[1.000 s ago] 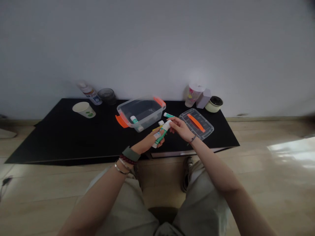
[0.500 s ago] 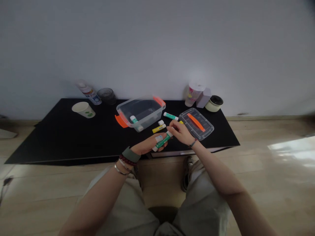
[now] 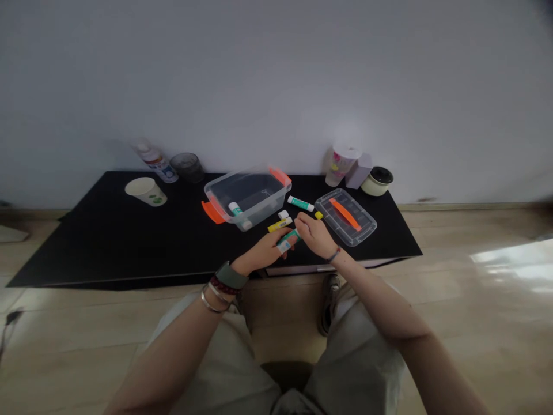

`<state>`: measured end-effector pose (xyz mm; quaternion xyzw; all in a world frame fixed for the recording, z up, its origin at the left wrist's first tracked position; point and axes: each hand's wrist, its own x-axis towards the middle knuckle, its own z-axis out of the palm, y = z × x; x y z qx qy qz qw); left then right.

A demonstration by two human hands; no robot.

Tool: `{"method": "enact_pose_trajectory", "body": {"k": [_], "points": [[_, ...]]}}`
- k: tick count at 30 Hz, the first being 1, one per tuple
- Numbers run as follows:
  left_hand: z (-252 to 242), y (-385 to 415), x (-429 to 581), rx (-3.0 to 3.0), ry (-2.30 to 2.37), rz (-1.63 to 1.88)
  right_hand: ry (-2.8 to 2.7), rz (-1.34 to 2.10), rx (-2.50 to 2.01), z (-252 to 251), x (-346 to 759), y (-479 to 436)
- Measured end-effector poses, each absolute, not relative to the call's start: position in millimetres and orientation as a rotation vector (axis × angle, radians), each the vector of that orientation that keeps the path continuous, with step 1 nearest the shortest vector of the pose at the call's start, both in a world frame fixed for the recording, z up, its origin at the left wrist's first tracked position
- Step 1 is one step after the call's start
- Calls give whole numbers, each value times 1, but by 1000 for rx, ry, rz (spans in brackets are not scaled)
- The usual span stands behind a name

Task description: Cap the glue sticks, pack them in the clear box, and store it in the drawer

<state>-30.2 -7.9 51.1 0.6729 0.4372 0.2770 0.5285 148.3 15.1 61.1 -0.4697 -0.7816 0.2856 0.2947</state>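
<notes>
My left hand (image 3: 262, 252) is closed around a green and white glue stick (image 3: 287, 238) above the front edge of the black table (image 3: 108, 242). My right hand (image 3: 314, 233) pinches the far end of that same stick, fingers curled. Just beyond my hands lie a yellow glue stick (image 3: 279, 224), a small white cap (image 3: 283, 214), a green glue stick (image 3: 300, 203) and a small yellow piece (image 3: 318, 215). The clear storage box (image 3: 247, 196) with orange latches holds another green glue stick (image 3: 234, 208).
The clear lid (image 3: 345, 217) with an orange handle lies right of my hands. A paper cup (image 3: 144, 191), a spray bottle (image 3: 154, 160) and a dark jar (image 3: 186, 167) stand at the back left. A plastic cup (image 3: 340, 163), a pale box (image 3: 358, 171) and a round tin (image 3: 377, 180) stand back right.
Both hands have come lower and closer together, and the glue stick between them has tilted flatter. My right hand now covers more of its far end.
</notes>
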Motion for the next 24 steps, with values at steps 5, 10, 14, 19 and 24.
{"method": "enact_pose_trajectory", "body": {"k": [5, 10, 14, 19, 24], "points": [[48, -11, -28, 1786, 1207, 750, -2053, 675, -1362, 55, 142, 18], [54, -16, -26, 1970, 1352, 715, -2000, 657, -1486, 54, 136, 15], [56, -18, -25, 2140, 1417, 627, -1929, 702, -1469, 49, 132, 12], [59, -18, -24, 2278, 1482, 584, -1785, 821, -1359, 42, 131, 14], [69, -13, -29, 2124, 1301, 653, -1843, 836, -1136, 61, 139, 15]]}}
